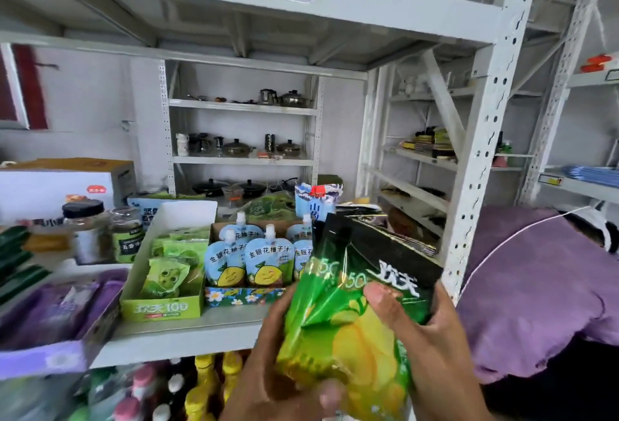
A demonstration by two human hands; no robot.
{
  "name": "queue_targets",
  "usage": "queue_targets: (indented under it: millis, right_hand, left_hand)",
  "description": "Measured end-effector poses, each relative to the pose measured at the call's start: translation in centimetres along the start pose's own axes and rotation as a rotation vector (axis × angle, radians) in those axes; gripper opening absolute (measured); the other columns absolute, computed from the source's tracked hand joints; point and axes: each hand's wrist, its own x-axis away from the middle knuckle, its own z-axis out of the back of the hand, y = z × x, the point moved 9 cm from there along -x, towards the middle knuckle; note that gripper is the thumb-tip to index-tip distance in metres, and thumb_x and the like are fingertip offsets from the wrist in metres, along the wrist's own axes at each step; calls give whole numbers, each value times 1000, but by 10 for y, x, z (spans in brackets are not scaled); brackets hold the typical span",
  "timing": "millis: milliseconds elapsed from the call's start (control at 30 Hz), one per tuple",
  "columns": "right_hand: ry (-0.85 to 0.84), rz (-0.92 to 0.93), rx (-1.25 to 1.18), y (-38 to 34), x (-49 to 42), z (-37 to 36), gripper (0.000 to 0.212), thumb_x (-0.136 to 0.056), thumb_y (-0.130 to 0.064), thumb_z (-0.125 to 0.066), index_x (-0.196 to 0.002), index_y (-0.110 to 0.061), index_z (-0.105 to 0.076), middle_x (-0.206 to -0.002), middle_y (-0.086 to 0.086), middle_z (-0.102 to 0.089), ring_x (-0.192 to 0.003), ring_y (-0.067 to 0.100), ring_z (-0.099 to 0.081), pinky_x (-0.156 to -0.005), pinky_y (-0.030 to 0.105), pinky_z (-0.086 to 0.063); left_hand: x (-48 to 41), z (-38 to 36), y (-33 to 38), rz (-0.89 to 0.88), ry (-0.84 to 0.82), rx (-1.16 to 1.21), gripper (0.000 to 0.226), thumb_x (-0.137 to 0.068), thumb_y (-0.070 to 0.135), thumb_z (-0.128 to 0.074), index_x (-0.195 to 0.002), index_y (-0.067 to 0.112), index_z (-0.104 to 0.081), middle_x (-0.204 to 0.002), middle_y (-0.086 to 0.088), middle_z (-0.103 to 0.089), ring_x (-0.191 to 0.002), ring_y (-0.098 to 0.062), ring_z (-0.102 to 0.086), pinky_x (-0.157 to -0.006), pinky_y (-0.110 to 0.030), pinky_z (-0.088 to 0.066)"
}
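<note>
Indoors, a green chip bag (351,330) fronts crowded white shelving (484,139).

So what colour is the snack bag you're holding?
The snack bag is bright green with yellow chips and a black top; head view.

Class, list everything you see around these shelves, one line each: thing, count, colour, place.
snack bags: at least two, green and black, held up front
juice pouches: about five, pale blue, flowered tray on the shelf
green box: one, left of the pouches
jars: two, clear, shelf's left rear
purple box: one, shelf's left front
bottles: several, yellow and pink-capped, below the shelf
pots: several, steel and black, far shelves
person: one, purple top, right
left hand: grips the bags from below
right hand: grips the bags' right side
</note>
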Motion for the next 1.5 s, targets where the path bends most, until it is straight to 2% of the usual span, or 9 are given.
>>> queue_targets:
  millis: [100, 267, 400, 500, 600, 933, 1067, 1367, 1500]
  right_hand:
    - [-20, -84, 9, 22, 20, -22, 69, -65, -62, -90, -124, -36, -65, -114, -11, -77, -109, 14, -72, -105, 52, -51]
    - [-96, -130, 27, 41, 58, -51, 61, -68, -48, -82, -119, -44, -50, -103, -21, -75, -94, 2, -72, -89, 33, -55]
    - [-174, -229, -96, 56, 80, -54, 39, -70, -40, -91, -106, -37, -76, -109, 1, -79, -103, 22, -76, -94, 48, -58]
    - [-105, -290, -173, 72, 90, -44, 56, -55, -51, -94, -104, -28, -80, -108, 11, -79, -103, 33, -76, -98, 56, -55]
    - [-73, -336, -175, 78, 98, -33, 32, -78, -36, -88, -104, -20, -79, -107, 9, -79, -101, 28, -77, -91, 48, -62]
    - [-216, -377, -100, 70, 100, -37, 47, -77, -36, -82, -120, -36, -65, -114, -2, -78, -101, 25, -77, -80, 54, -63]
    - [-341, -326, -38, 63, 104, -46, 29, -78, -31, -82, -100, -48, -74, -109, 0, -79, -101, 19, -77, -87, 44, -62]
    - [-23, -454, -329, 93, 98, -24, 44, -75, -34, -76, -112, -11, -71, -96, 9, -80, -79, 24, -78, -67, 35, -59]
    - [12, -519, -684, 98, 96, -28, 23, -93, -31, -61, -101, -18, -78, -77, -1, -72, -55, 11, -68, -40, 25, -52]
  left_hand:
    - [35, 13, -29, 142, 329, 92, 100, -37, 36, -94, -132, 26, -64, -102, -6, -80, -81, -17, -77, -60, -26, -60]
    - [71, 34, -34, 98, 726, 191, 83, -61, 16, -93, -135, 35, -62, -107, 1, -78, -91, -23, -78, -65, -39, -64]
    - [82, 30, -27, 49, 619, 42, 76, -70, 18, -86, -138, 40, -60, -122, 6, -75, -108, -20, -74, -84, -46, -63]
    - [88, 33, -23, 53, 569, -22, 56, -69, 40, -95, -119, 36, -71, -108, 8, -79, -101, -13, -76, -79, -26, -62]
    - [93, 37, -21, 121, 535, -34, 30, -80, 69, -73, -93, 43, -78, -94, 23, -77, -91, 8, -71, -78, -10, -55]
    - [111, 56, -25, 37, 772, -122, 20, -77, 33, -82, -97, 32, -79, -87, -1, -79, -77, -17, -75, -65, -29, -60]
    - [111, 55, -24, 16, 781, -219, 33, -83, 16, -82, -108, 38, -77, -102, 5, -80, -79, -13, -76, -63, -24, -60]
    - [117, 68, -20, -12, 908, -96, 16, -89, 25, -70, -104, 31, -74, -105, 3, -76, -92, -23, -75, -67, -36, -63]
    - [117, 73, -36, 68, 928, 234, 53, -78, 14, -79, -127, 26, -63, -114, 0, -75, -91, -20, -77, -64, -33, -62]
